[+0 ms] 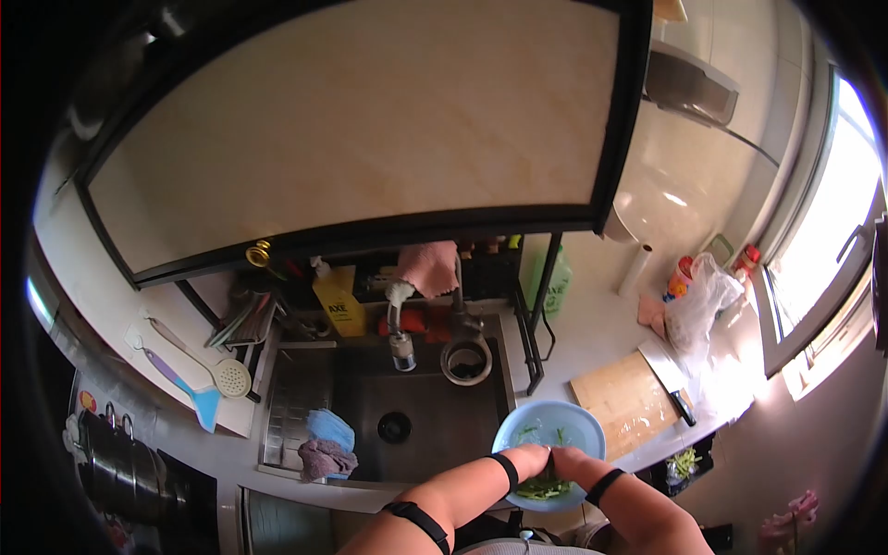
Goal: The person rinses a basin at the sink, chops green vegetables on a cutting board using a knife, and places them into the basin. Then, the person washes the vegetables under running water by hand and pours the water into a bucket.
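Observation:
A light blue bowl (592, 427) stands at the counter's front edge, just right of the sink. Green cut vegetables (544, 488) lie in its near part, with a few bits in the liquid farther back. Both of my hands reach down into the bowl, close together. My left hand (531, 459) comes in from the left and my right hand (566, 460) from the right, their fingers pointing down by the greens. The fingers are mostly hidden, so whether they grip any greens cannot be made out.
Right of the bowl lie a wooden cutting board (622, 400) and a knife (683, 407). The sink (435, 435) is on the left, with a faucet (401, 351) and cloths (328, 444). A large cabinet door (370, 120) spreads overhead. Trimmings (683, 467) sit below the counter's edge.

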`<state>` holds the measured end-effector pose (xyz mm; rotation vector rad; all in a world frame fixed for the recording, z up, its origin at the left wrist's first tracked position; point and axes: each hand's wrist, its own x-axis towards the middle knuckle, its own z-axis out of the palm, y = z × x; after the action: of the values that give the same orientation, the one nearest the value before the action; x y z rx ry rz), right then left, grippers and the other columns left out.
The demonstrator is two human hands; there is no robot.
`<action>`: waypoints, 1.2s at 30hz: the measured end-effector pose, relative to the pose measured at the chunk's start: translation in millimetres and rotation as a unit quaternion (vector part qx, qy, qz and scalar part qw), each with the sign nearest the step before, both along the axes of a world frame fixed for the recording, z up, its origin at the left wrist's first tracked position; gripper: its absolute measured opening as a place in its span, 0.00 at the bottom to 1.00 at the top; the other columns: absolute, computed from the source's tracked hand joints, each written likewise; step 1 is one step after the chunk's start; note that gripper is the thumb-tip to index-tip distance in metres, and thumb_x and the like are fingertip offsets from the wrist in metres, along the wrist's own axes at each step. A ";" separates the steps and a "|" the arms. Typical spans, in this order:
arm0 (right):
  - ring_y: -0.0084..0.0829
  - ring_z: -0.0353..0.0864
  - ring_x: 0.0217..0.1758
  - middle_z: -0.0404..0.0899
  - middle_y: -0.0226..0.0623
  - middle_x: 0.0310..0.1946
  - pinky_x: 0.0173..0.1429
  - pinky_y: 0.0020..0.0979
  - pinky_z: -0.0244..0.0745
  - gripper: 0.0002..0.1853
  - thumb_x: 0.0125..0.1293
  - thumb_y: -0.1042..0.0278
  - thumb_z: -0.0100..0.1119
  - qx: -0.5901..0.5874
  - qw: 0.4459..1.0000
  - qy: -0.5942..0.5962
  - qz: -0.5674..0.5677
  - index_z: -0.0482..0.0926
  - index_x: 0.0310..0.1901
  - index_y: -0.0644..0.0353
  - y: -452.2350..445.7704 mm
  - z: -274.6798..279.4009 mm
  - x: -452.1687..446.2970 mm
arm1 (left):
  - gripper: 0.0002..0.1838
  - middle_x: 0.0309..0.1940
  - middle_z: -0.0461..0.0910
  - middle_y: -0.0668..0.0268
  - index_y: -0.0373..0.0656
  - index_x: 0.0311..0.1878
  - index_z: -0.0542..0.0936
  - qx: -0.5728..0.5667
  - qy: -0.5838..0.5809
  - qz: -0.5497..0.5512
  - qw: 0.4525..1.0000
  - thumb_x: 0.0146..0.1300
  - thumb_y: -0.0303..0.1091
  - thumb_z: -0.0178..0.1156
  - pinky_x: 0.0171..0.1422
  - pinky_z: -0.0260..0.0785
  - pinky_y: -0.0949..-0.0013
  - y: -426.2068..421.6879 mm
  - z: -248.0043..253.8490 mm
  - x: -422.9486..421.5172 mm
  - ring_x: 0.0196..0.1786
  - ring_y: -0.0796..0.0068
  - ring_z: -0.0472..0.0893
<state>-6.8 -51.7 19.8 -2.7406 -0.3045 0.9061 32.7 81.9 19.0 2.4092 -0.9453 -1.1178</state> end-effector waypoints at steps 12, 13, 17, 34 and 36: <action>0.60 0.54 0.65 0.54 0.50 0.65 0.62 0.47 0.62 0.59 0.37 0.35 0.66 -0.066 0.996 -0.053 -0.027 0.49 0.66 0.61 9.2 29.5 -45.6 | 0.63 0.70 0.39 0.52 0.62 0.70 0.44 0.139 -0.107 0.002 0.985 0.32 0.38 0.76 0.64 0.58 0.46 23.1 57.3 -36.8 0.67 0.43 0.52; 0.58 0.52 0.67 0.54 0.49 0.65 0.63 0.47 0.61 0.60 0.37 0.32 0.64 -0.107 0.993 -0.052 0.024 0.49 0.67 0.60 16.9 29.9 -46.8 | 0.63 0.70 0.39 0.52 0.62 0.70 0.44 0.139 -0.107 0.005 0.984 0.32 0.38 0.76 0.64 0.58 0.46 17.4 38.9 -40.7 0.67 0.43 0.52; 0.62 0.49 0.67 0.53 0.46 0.66 0.63 0.49 0.60 0.60 0.39 0.29 0.61 -0.160 0.985 0.018 0.057 0.47 0.68 0.58 31.2 16.6 -41.1 | 0.55 0.70 0.39 0.51 0.59 0.69 0.49 0.165 -0.073 0.041 0.983 0.38 0.35 0.73 0.63 0.59 0.47 14.7 39.1 -44.3 0.66 0.46 0.56; 0.52 0.72 0.51 0.69 0.54 0.50 0.56 0.42 0.69 0.23 0.46 0.64 0.60 0.136 0.963 -0.218 -0.085 0.74 0.48 0.58 6.6 50.6 -62.5 | 0.23 0.55 0.67 0.47 0.40 0.59 0.64 -0.153 -0.096 0.151 0.972 0.67 0.45 0.40 0.63 0.58 0.53 38.0 22.9 -46.4 0.59 0.49 0.67; 0.52 0.72 0.50 0.66 0.55 0.53 0.55 0.42 0.70 0.22 0.46 0.65 0.61 0.131 0.957 -0.248 -0.075 0.74 0.47 0.58 7.4 48.0 -69.9 | 0.19 0.53 0.67 0.53 0.40 0.57 0.66 -0.179 -0.151 0.141 0.962 0.67 0.39 0.42 0.60 0.62 0.55 36.5 5.6 -51.3 0.58 0.53 0.68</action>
<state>-76.7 -44.3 67.8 -2.6524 -0.2738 0.1133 -18.6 118.4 24.6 2.3451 -0.7749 -0.4410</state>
